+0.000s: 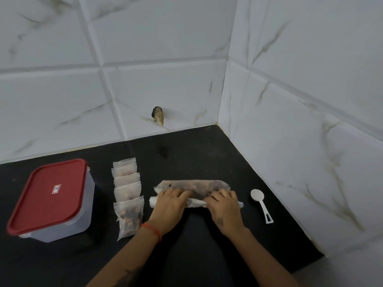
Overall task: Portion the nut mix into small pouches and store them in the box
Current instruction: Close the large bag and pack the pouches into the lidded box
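On the black countertop (186, 245), both left hand (169, 204) and right hand (224, 208) closing fingers around, gripping the rolled nut-mix bag (192, 186).

Bare forearms, no sleeves. Thin red-orange thread bracelet (152, 230) on the left wrist, small dark tattoo (220, 221) on the right hand (223, 206).

The light is soft and even, rather dim, with a cool grey cast. The white wall tiles (165, 85) look dull, without glare. The black counter (196, 154) shows a faint sheen and swallows most shadows. Tile lines bend toward the edges from the wide lens. Detail is soft overall, with slight blur.
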Motion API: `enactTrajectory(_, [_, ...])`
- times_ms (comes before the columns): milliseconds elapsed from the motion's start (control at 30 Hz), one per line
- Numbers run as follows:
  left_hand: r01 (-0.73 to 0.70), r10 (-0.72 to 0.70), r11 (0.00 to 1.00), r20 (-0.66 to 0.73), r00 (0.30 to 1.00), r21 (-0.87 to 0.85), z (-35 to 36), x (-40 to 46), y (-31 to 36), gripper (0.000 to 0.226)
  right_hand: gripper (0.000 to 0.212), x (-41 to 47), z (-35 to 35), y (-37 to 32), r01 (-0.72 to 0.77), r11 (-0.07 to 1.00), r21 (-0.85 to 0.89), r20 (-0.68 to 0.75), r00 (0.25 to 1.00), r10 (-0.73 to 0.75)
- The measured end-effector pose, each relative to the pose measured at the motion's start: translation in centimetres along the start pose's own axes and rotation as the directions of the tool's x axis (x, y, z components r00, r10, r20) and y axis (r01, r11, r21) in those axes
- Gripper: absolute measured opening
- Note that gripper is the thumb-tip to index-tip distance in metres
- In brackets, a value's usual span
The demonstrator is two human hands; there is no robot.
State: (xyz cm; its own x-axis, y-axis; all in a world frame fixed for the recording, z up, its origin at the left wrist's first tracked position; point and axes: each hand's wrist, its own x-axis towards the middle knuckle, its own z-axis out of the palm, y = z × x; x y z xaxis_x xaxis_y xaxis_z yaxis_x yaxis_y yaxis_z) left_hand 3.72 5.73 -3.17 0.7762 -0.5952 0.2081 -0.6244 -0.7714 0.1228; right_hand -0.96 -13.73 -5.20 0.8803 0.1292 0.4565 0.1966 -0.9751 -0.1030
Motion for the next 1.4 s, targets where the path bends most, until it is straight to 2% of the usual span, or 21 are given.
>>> enactTrajectory(100, [0.015,-0.007,0.997,-0.101,0.995,0.077,0.6,-1.3,0.7,0.047,0.029,0.2,-0.3,0.1,-0.026,0.997,0.072,0.089,0.996,0.020])
enactTrajectory(233, [0.025,-0.017,0.999,-0.193,0.981,0.039,1.4,-1.2,0.2,0.023,0.027,-0.9,-0.3,-0.6,-0.066,0.990,0.128,0.071,0.996,0.057])
enactTrajectory(367, [-0.001,-0.002,0.999,-0.078,0.997,-0.045,0.9,-0.2,-1.0,0.013,0.045,-1.4,-0.5,-0.7,-0.040,0.998,0.049,0.024,0.999,0.039])
enactTrajectory(467, [0.050,-0.061,0.993,-0.097,0.993,-0.110,0.7,0.5,-1.1,0.015,0.031,-0.7,-0.2,-0.4,-0.023,0.999,0.026,-0.018,1.000,0.024])
enactTrajectory(567, [-0.008,0.009,1.000,-0.156,0.988,0.004,0.9,-0.1,-0.4,0.026,0.010,-0.2,-0.4,-0.1,-0.026,0.995,0.096,-0.018,0.999,0.028])
enactTrajectory(667, [-0.033,0.039,0.999,-0.188,0.981,0.035,1.5,-1.3,-0.5,0.045,0.023,-0.2,-0.8,0.1,-0.046,0.988,0.147,-0.003,0.999,0.047])
enactTrajectory(733, [-0.049,0.055,0.998,-0.230,0.972,0.031,1.9,-1.6,-0.9,0.040,0.024,-0.3,-1.0,0.2,-0.055,0.985,0.165,0.008,0.998,0.055])
enactTrajectory(800, [-0.105,0.112,0.994,-0.255,0.960,0.042,1.8,-1.3,-1.3,0.025,0.025,-0.4,-1.1,0.3,-0.055,0.984,0.170,0.004,0.998,0.055])
enactTrajectory(867, [-0.121,0.120,0.993,-0.216,0.969,0.008,1.0,-0.7,-1.6,0.028,0.024,0.0,-1.4,0.4,-0.064,0.982,0.177,0.005,0.998,0.064])
enactTrajectory(967, [-0.085,0.064,0.978,-0.114,0.991,-0.191,0.0,0.3,-2.1,0.032,0.010,1.3,-1.9,0.9,-0.134,0.958,0.252,0.059,0.991,0.123])
enactTrajectory(1067, [0.037,-0.007,0.941,0.088,0.996,-0.338,-1.1,1.9,-2.5,0.039,0.011,2.9,-2.0,1.7,-0.140,0.941,0.309,0.160,0.983,0.094])
enactTrajectory(1167, [0.157,-0.076,0.922,0.232,0.970,-0.353,-1.2,3.9,-3.4,0.023,0.013,4.0,-1.6,2.5,-0.200,0.919,0.339,0.141,0.977,0.160])
enactTrajectory(1267, [0.183,-0.107,0.899,0.205,0.973,-0.398,-0.4,5.0,-4.0,0.020,0.014,4.7,-0.6,3.0,-0.215,0.933,0.289,0.084,0.976,0.199])
enactTrajectory(1333, [0.179,-0.150,0.898,0.102,0.983,-0.402,0.1,5.4,-4.3,0.022,0.019,5.2,0.1,3.3,-0.188,0.956,0.226,0.024,0.982,0.187])
enactTrajectory(1400, [0.159,-0.168,0.935,0.002,0.986,-0.318,0.4,5.6,-4.3,0.027,0.026,5.4,0.5,3.6,-0.167,0.965,0.201,-0.035,0.984,0.177])
